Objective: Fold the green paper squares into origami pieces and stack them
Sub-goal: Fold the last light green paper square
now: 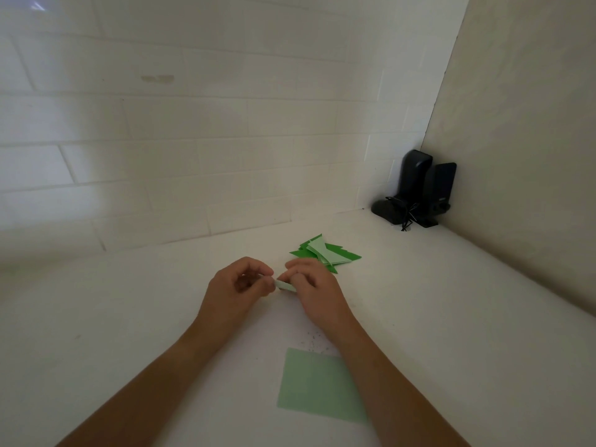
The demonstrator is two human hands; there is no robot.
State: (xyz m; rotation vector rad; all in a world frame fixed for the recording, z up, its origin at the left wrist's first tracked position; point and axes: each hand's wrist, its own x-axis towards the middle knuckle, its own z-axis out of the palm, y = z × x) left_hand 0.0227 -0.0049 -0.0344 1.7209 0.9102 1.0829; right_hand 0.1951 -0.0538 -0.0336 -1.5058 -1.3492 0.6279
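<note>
Here, both hands are working together low over the white bench (pixel 135 317). The left hand (pixel 237 283) and the right hand (pixel 311 287) are curling their fingers around a small folded green piece (pixel 283 286), and they are pinching it between them; only a thin strip of it is showing between the fingertips, so I cannot tell which fold is being made.

The paper is looking very light and thin, so I judge it is bending easily and keeping a crease well, but it is also tearing or wrinkling if it is pulled hard. It is best to be taking it at the edges and corners, with the fingertips pressing along the fold line.

Just beyond the right fingers, the stack of finished pieces (pixel 325 253) is lying on the bench, near enough that a careless move could be pushing it. Nearer to the person than the fingers, partly under the right forearm, a flat green square (pixel 309 385) is waiting unfolded. Far beyond and to the right of the fingers, two black speakers (pixel 419 188) are standing in the corner of the walls, well apart. To the left of the fingers the bench is giving wide room.
</note>
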